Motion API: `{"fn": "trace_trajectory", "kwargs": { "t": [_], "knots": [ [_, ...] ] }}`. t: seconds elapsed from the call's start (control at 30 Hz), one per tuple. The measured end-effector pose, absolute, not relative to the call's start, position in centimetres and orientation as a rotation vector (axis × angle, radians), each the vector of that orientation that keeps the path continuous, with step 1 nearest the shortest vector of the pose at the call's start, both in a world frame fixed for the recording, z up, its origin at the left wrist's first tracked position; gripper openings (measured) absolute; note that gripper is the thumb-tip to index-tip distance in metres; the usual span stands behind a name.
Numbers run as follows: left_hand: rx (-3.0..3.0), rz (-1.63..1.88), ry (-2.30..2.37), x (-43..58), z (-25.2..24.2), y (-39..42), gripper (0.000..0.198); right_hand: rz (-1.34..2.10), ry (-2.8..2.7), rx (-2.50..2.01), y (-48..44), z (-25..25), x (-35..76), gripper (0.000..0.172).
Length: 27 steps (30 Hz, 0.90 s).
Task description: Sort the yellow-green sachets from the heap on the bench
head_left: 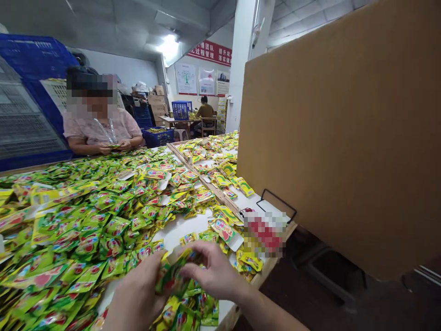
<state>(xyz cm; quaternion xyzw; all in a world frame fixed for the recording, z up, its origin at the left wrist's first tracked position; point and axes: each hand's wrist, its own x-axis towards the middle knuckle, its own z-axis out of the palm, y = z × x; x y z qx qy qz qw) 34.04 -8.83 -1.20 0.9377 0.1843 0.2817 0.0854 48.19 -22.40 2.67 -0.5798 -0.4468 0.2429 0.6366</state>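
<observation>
Bounding four o'clock is the table edge (265,271); bare table (186,228) opens at twelve; left hand (139,285) and right hand (218,271) clasp blurred yellow-green packaging (168,281) between them.

Green packets (115,225) bear red prints; the worktop (182,230) is white, the right carton (327,138) plain brown, a far-left crate (34,53) blue.

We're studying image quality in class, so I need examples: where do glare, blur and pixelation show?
Head view: the ceiling light glares white; head view: the green packaging between the left hand and right hand looks smeared, probably by motion; head view: coarse squares mask part of the person in pink and a partly red item.
</observation>
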Motion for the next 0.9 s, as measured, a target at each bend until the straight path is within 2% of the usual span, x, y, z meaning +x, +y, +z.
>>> {"fn": "trace_trajectory", "kwargs": {
  "t": [0.1,0.2,0.3,0.5,0.67,0.73,0.8,0.9],
  "knots": [
    [2.729,0.864,0.792,33.1,-1.3,-10.5,0.038,0.115,-0.936,-1.304,-22.6,3.2,46.5,0.020],
    [2.638,1.007,0.941,32.2,-0.9,-11.8,0.042,-0.100,-1.054,-1.335,-22.1,3.4,45.0,0.020],
    [2.593,1.067,0.976,31.8,-0.6,-12.0,0.042,-0.191,-1.188,-1.356,-21.2,3.2,44.2,0.022],
    [2.419,1.073,0.979,31.5,-1.0,-11.5,0.037,-0.163,-1.289,-1.332,-19.9,3.2,43.7,0.023],
    [2.459,1.276,0.993,31.0,-0.7,-11.4,0.030,-0.353,-1.422,-1.164,-19.4,3.6,42.9,0.031],
    [2.478,1.342,0.990,30.6,-0.6,-11.1,0.031,-0.197,-1.412,-1.247,-19.0,3.9,43.1,0.027],
    [2.505,1.379,0.981,30.3,-0.7,-10.9,0.031,0.112,-1.389,-1.385,-18.4,4.2,43.5,0.022],
    [2.570,1.417,0.977,29.9,-1.1,-10.6,0.027,0.395,-1.429,-1.503,-17.8,4.9,44.0,0.023]
  ]
}}
